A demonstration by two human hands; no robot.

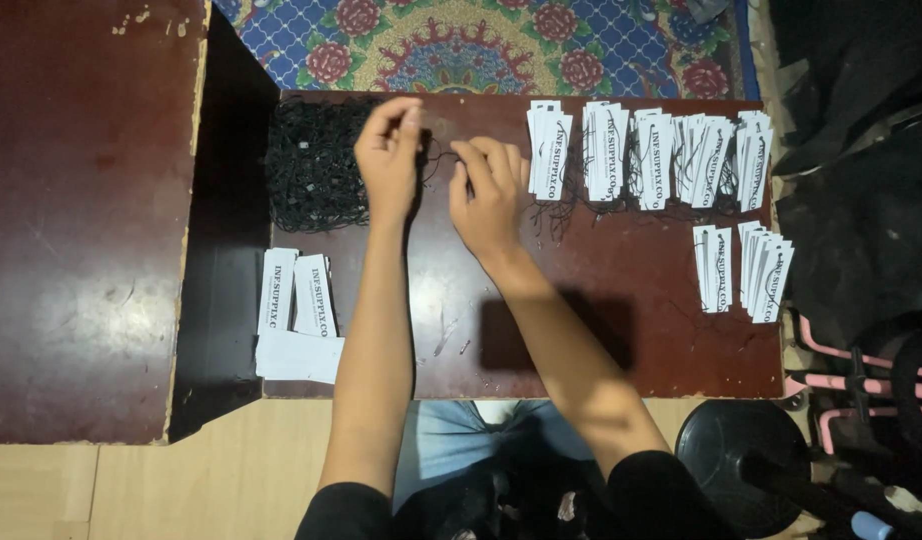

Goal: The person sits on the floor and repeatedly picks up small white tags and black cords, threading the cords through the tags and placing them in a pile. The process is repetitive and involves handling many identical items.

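Note:
My left hand (389,160) is raised over the right edge of a tangled pile of black strings (311,165), its fingertips pinched on a thin black string. My right hand (486,190) sits just to the right, fingers curled, pinching the same string (439,158) that runs between the two hands. Both hands hover over the dark brown low table (581,330). Rows of white paper tags with black strings (646,150) lie in bundles to the right of my right hand. Unstrung white tags (299,310) lie at the near left.
Two more tag bundles (746,268) lie at the table's right edge. A larger dark red tabletop (81,200) stands to the left. A patterned rug (481,45) lies beyond. Black cloth (861,150), a pink frame (851,365) and a round black object (731,450) crowd the right.

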